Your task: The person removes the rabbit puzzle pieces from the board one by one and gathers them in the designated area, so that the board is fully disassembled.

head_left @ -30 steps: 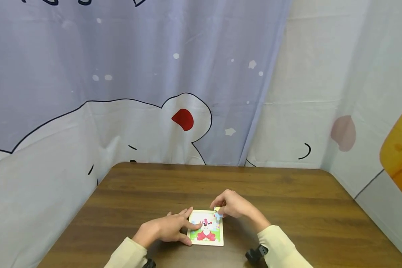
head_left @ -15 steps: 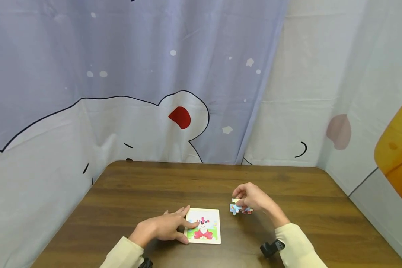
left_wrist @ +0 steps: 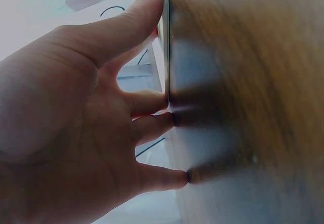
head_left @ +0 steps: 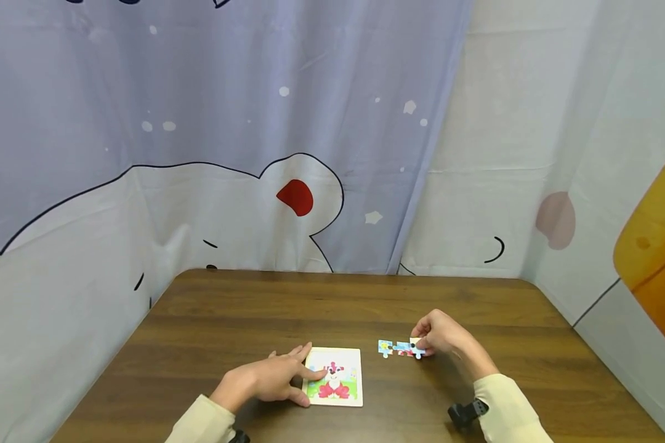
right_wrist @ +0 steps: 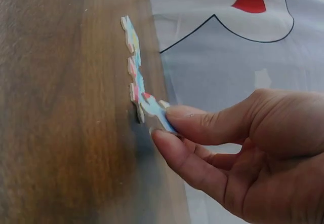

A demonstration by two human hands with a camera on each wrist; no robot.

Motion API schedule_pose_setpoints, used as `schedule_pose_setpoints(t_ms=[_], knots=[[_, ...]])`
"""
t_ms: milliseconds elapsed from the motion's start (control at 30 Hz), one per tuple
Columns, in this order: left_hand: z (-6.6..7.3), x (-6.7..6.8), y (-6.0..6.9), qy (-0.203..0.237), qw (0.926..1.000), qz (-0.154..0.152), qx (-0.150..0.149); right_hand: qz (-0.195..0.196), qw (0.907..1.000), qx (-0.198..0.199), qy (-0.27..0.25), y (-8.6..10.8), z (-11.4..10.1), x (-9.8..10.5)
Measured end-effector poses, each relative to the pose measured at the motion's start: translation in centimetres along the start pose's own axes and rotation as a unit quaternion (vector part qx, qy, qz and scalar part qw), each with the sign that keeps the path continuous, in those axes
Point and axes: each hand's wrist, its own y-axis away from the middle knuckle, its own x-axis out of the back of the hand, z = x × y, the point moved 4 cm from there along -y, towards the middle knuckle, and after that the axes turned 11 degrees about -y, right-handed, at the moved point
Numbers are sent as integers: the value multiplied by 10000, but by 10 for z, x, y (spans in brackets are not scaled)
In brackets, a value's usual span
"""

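On the table lies a square puzzle board [head_left: 343,386] with a light rim and a pink-and-white animal picture. My left hand [head_left: 271,378] rests at its left side, fingers spread, one finger reaching onto the picture. In the left wrist view the thumb [left_wrist: 147,11] touches the board's edge and other fingertips meet the table. To the board's right, my right hand [head_left: 449,337] pinches a jigsaw piece [head_left: 417,347] between thumb and fingers, tilted in the right wrist view. Beside and under it, a blue-and-yellow jigsaw piece [head_left: 385,347] and a blue-and-pink jigsaw piece [head_left: 403,348] lie in a row.
The brown wooden table [head_left: 244,314] extends on all sides of the board. Behind it hangs a printed curtain [head_left: 227,209], which also covers the right side. Dark wrist cameras [head_left: 465,413] sit by the sleeves.
My right hand has carried its jigsaw piece from the board's upper right corner rightward, over the loose pieces on the table. The left hand has stayed on the board.
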Motion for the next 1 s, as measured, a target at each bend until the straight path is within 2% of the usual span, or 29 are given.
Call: schedule_pose_setpoints(t_ms=[167, 400, 700, 900, 1000], knots=[[0, -1, 0, -12, 10000, 28, 18, 269, 9989, -227, 304, -1, 4, 0], [-1, -2, -2, -65, 10000, 59, 11, 387, 9966, -199, 702, 0, 6, 5], [0, -2, -1, -29, 10000, 24, 24, 188, 9985, -332, 387, 2, 10, 8], [0, -2, -1, -48, 10000, -5, 8, 170, 9987, -308, 368, -1, 11, 2], [0, -1, -1, -43, 10000, -7, 1, 35, 9995, -227, 194, -1, 9, 2]])
